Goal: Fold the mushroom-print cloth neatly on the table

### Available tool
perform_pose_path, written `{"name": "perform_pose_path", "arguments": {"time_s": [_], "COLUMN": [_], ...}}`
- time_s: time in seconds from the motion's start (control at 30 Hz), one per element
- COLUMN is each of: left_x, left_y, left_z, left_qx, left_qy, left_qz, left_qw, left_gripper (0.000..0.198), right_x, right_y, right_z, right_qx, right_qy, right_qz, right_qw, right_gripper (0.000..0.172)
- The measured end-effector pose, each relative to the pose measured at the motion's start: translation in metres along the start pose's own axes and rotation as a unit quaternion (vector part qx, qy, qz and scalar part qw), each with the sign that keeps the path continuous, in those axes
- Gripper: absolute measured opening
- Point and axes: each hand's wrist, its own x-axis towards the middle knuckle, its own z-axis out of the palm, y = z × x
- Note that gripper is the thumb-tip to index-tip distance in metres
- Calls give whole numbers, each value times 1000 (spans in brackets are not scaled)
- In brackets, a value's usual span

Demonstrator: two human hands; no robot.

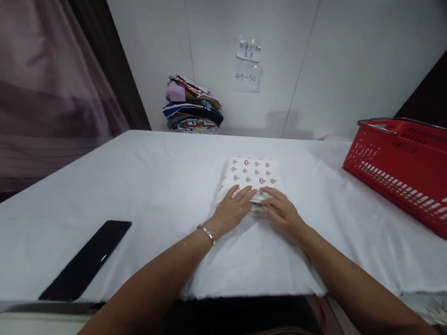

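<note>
The left hand (pixel 233 210) lies extended at seven o'clock on the folded cloth (pixel 252 173); the right hand (pixel 285 215) curls at five — whether it pinches, I cannot tell. Smoothing a fold seems in hand; the next move likely calls for even edges. The cloth — twelve o'clock, ahead — is white with grey and red motifs.

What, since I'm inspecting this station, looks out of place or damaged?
Mildly odd: the flat black slab lies askew, its near end by the front edge of the white table, where it might get knocked. The fabric pile near the wall looks uneven. No spill or damage shows, including on the visible patterned cloth.
</note>
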Motion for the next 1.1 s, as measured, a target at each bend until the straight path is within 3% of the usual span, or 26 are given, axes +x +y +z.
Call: {"name": "perform_pose_path", "arguments": {"time_s": [0.13,0.23,0.3,0.4,0.47,0.83,0.97,1.1], "left_x": [0,-1,-1,0,0,11,31,43], "left_y": [2,2,2,2,2,10,20,31], "left_z": [5,8,8,5,2,-1,-8,-7], "left_qx": [8,-2,-11,-25,-37,-14,13,26], "left_qy": [15,27,31,32,29,11,-13,-5], "left_qz": [-16,-14,-15,-14,-14,6,40,50], "left_qw": [1000,1000,999,999,999,1000,999,998], "left_gripper": [23,21,21,20,21,26,27,28], "right_x": [6,19,32,49,55,59,70,70], "right_y": [4,9,15,30,41,54,58,57], "right_z": [-6,-10,-9,0,8,16,7,-6], "right_qx": [102,134,120,15,-66,-112,-83,-75], "right_qy": [65,9,-74,-195,-235,-266,-296,-282], "right_qz": [115,142,105,23,6,-4,-27,-36], "right_qw": [986,981,984,980,970,957,951,956], "right_gripper": [29,29,30,35,39,42,42,39]}}
